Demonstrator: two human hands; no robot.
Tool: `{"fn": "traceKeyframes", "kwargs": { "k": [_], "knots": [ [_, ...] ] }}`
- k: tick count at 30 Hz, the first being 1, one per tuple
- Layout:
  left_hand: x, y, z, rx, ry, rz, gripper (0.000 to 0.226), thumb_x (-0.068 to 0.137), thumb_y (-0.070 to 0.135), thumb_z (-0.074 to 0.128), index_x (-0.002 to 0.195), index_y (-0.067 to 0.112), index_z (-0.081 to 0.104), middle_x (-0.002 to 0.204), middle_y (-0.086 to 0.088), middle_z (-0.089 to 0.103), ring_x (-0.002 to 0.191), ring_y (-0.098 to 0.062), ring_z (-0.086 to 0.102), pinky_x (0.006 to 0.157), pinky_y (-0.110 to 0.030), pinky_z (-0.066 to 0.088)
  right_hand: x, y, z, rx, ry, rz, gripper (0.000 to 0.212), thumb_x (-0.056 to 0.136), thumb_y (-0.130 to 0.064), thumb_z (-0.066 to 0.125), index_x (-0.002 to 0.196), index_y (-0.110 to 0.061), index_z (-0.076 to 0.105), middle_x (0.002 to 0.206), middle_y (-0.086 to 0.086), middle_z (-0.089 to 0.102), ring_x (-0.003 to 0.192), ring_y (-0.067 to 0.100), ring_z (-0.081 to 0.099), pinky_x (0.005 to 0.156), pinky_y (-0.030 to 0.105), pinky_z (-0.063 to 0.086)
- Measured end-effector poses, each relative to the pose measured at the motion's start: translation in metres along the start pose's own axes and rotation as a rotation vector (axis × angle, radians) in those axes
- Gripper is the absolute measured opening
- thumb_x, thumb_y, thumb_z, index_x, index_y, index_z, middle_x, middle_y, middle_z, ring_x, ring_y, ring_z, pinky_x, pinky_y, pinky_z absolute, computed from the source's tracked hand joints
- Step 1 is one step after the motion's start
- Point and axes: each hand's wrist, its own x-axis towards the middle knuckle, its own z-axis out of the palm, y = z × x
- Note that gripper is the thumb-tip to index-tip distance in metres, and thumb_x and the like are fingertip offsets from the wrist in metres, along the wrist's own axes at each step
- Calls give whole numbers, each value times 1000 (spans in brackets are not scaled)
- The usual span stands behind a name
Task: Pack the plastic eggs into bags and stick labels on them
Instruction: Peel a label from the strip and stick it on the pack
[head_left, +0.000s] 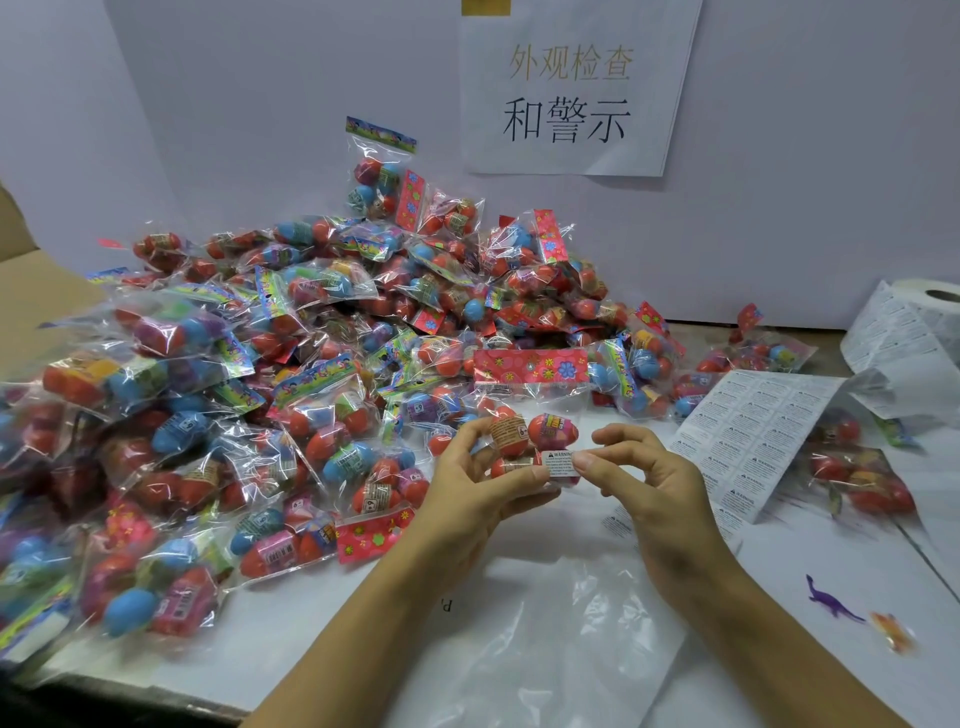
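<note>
Bag pile (311, 364) left, label roll (914, 322) right

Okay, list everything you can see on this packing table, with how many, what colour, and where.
Bags of eggs: big heap, too many to count, clear with red, blue and purple eggs, left and centre.
Held bag: one, clear, red header, red eggs, centre.
Warning label: one, white, on held bag.
Label sheet: one, white, right.
Label roll: one, white, far right.
Wall sign: one, white, black characters, top.
Toy dinosaur: one, purple, lower right.
Cardboard box: one, brown, far left.
Left hand: holds bag.
Right hand: fingers press label.
</note>
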Motion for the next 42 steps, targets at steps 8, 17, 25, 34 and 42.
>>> {"fn": "traceKeyframes", "kwargs": {
  "k": [8, 17, 25, 34, 42],
  "knots": [
    [1, 1, 0, -10, 37, 9, 59, 79, -2, 81, 130, 7, 52, 121, -24, 70, 105, -45, 72, 91, -47, 60, 2, -1, -2, 22, 70, 19, 20, 62, -38, 80, 71, -20, 80, 98, -18, 66, 89, -1, 64, 80, 26, 47],
    [0, 0, 0, -13, 12, 17, 55, 79, -1, 80, 127, 9, 54, 120, -22, 72, 104, -44, 72, 88, -42, 61, -2, -1, 2, -133, 77, -14, 46, 62, -57, 88, 97, -31, 74, 107, -18, 66, 101, -4, 61, 75, 14, 49],
    [1, 0, 0, -17, -15, 14, 59, 78, -1, 82, 129, 9, 54, 120, -23, 71, 105, -44, 72, 88, -41, 60, -2, -1, 4, -125, 26, 96, 50, 63, -61, 80, 97, -25, 76, 99, -8, 75, 98, 9, 69, 80, 30, 51],
    [0, 1, 1, -11, -20, 16, 61, 77, 1, 84, 129, 11, 53, 117, -20, 73, 104, -43, 73, 86, -38, 61, -1, -1, 1, -73, -8, 113, 8, 88, -27, 74, 84, -32, 78, 100, -11, 72, 79, -2, 65, 65, 22, 48],
    [1, 1, 0, -17, 10, 12, 58, 78, 1, 80, 129, 8, 53, 119, -22, 72, 104, -44, 72, 87, -40, 60, -5, -4, 4, -108, -26, 60, 23, 77, -48, 76, 89, -29, 79, 103, -16, 70, 96, 6, 66, 81, 31, 53]
  ]
}}
